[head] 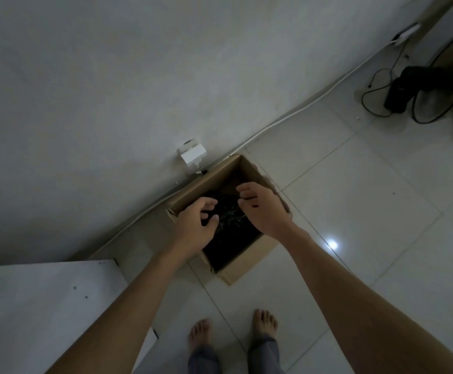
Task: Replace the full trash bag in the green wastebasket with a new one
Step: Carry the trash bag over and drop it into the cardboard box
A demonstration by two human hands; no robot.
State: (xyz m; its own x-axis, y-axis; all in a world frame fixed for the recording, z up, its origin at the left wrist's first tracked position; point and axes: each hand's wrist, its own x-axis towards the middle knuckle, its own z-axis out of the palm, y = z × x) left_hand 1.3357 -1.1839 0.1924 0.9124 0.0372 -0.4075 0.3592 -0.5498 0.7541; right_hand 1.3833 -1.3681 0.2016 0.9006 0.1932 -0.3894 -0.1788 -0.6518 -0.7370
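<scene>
Trash bag plastic [230, 238], black, lay crumpled in cardboard box [247, 265] by the wall [112, 90], green wastebasket out of view; left hand [195, 225] and right hand [263, 209] hovered over it, fingers loosely curled, gripping nothing; best pinch one layer, lift slowly

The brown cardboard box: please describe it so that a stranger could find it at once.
Follow the white wall down to the pale tiled floor. The open brown cardboard box stands there, the only container, with crumpled black plastic inside.
</scene>
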